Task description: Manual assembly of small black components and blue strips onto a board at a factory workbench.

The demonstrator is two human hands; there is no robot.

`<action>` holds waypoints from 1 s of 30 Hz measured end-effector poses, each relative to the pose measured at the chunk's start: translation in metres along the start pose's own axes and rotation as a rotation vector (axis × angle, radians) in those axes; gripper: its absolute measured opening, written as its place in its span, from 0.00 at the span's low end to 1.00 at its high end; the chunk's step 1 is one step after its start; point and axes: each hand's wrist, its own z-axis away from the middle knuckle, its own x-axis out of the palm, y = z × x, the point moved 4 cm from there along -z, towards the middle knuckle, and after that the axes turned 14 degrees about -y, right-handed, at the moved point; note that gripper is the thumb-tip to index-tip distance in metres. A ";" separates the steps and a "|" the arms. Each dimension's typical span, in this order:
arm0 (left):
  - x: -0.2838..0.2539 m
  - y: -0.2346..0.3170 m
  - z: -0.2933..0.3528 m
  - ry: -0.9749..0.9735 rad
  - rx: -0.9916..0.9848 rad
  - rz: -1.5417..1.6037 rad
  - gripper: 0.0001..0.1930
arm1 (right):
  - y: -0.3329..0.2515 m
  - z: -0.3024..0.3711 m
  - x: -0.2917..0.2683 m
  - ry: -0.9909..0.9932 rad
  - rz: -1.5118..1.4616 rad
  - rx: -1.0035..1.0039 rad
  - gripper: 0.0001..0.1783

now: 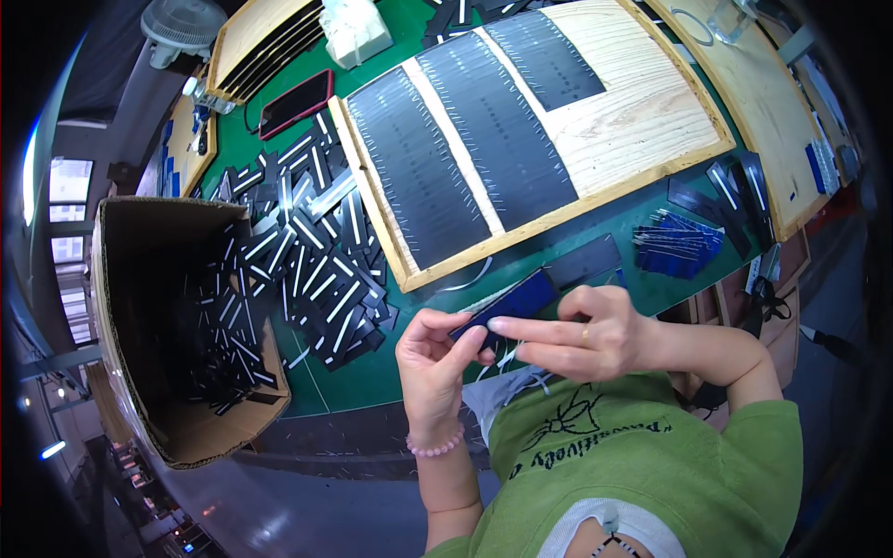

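Note:
A thin rectangular strip (523,296), dark blue with a pale edge, is held in front of my chest over the near table edge. My left hand (433,358) is closed on its left end, thumb and fingers pinching it. The extended fingers of my right hand (586,337) press on its lower side, near the left thumb. Just beyond lies a flat black strip (588,260) on the green table. To the right sits a pile of blue strips (677,244) with thin wire leads. A wooden tray (651,175) ahead bears columns of black strips (493,121) with short wire ends.
A heap of black pieces with white stripes (316,270) spreads left of the tray, beside an open cardboard box (172,219) containing more. A red-edged phone (296,104), a fan (182,26) and a white packet (358,33) stand farther back. More boards (772,102) are at right.

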 end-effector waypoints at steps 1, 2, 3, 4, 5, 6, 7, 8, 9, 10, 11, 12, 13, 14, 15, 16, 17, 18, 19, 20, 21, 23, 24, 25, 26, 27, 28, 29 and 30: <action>0.002 0.001 0.000 0.017 -0.006 0.063 0.10 | -0.003 -0.003 0.002 -0.019 -0.001 0.020 0.14; 0.003 0.002 0.000 0.035 -0.010 0.127 0.11 | -0.006 -0.004 0.006 -0.028 -0.017 0.030 0.15; 0.001 0.001 0.001 0.009 0.015 0.103 0.12 | -0.007 -0.005 0.009 -0.037 -0.034 0.040 0.16; 0.001 0.001 0.001 -0.001 0.011 0.104 0.12 | -0.006 -0.004 0.010 -0.029 -0.029 0.047 0.16; 0.000 0.001 0.002 -0.007 0.024 0.108 0.12 | -0.002 -0.003 0.006 -0.039 -0.022 0.087 0.18; -0.001 0.001 0.003 -0.012 0.037 0.112 0.12 | 0.004 -0.001 0.001 -0.050 -0.015 0.126 0.19; 0.000 0.001 0.003 -0.022 0.051 0.135 0.12 | 0.013 0.002 -0.003 0.027 -0.058 0.189 0.23; 0.000 0.000 0.003 -0.019 0.053 0.133 0.12 | 0.020 0.003 -0.012 0.007 -0.076 0.252 0.20; 0.000 -0.001 0.002 -0.019 0.048 0.128 0.12 | 0.025 0.006 -0.017 -0.010 -0.136 0.294 0.25; 0.001 -0.002 0.002 -0.017 0.044 0.122 0.12 | 0.027 0.004 -0.018 0.084 -0.209 0.317 0.27; 0.002 -0.002 0.002 -0.020 0.044 0.122 0.12 | 0.029 0.003 -0.020 0.179 -0.276 0.345 0.29; 0.003 -0.001 0.002 -0.017 0.055 0.072 0.11 | 0.031 0.003 -0.021 0.157 -0.417 0.423 0.31; 0.004 0.000 0.002 -0.013 0.065 0.022 0.11 | 0.035 0.004 -0.017 0.134 -0.569 0.536 0.30; 0.006 0.001 0.002 -0.018 0.064 0.022 0.11 | 0.037 0.007 -0.013 0.111 -0.718 0.651 0.29; 0.007 0.002 0.002 -0.010 0.056 0.002 0.11 | 0.041 0.008 -0.005 0.167 -0.857 0.680 0.25; 0.007 0.003 0.001 -0.001 0.049 -0.019 0.10 | 0.043 0.008 -0.007 0.170 -0.854 0.682 0.25; 0.007 0.004 0.002 0.000 0.047 -0.019 0.10 | 0.046 0.007 -0.005 0.140 -0.944 0.716 0.24; 0.005 0.004 0.002 0.001 0.027 -0.020 0.11 | 0.047 0.007 -0.004 0.108 -1.033 0.750 0.22; 0.004 0.004 0.002 0.002 0.007 -0.020 0.11 | 0.047 0.008 -0.004 0.055 -1.043 0.766 0.20; 0.003 0.004 0.003 0.002 0.004 -0.018 0.11 | 0.046 0.007 -0.007 0.055 -1.044 0.769 0.20; 0.003 0.004 0.003 -0.003 -0.021 -0.018 0.11 | 0.045 0.006 -0.008 0.019 -1.032 0.762 0.20; 0.002 0.003 0.003 -0.009 -0.050 -0.016 0.11 | 0.044 0.004 -0.010 -0.017 -1.021 0.759 0.20; 0.001 0.002 0.004 -0.010 -0.061 -0.021 0.11 | 0.045 0.003 -0.010 -0.030 -1.026 0.745 0.20; 0.001 0.002 0.004 -0.011 -0.072 -0.026 0.11 | 0.045 0.003 -0.010 -0.044 -1.031 0.731 0.21; 0.000 0.002 0.004 -0.013 -0.074 -0.024 0.11 | 0.045 0.003 -0.009 -0.043 -1.030 0.734 0.21; -0.001 0.003 0.004 -0.017 -0.082 -0.037 0.11 | 0.044 0.003 -0.009 -0.044 -1.014 0.726 0.21; -0.001 0.003 0.004 -0.021 -0.089 -0.051 0.11 | 0.044 0.004 -0.009 -0.045 -0.999 0.716 0.21; -0.001 0.003 0.004 -0.021 -0.091 -0.050 0.11 | 0.044 0.004 -0.008 -0.046 -0.999 0.718 0.21; -0.001 0.003 0.004 -0.024 -0.085 -0.057 0.11 | 0.044 0.005 -0.008 -0.043 -0.988 0.711 0.21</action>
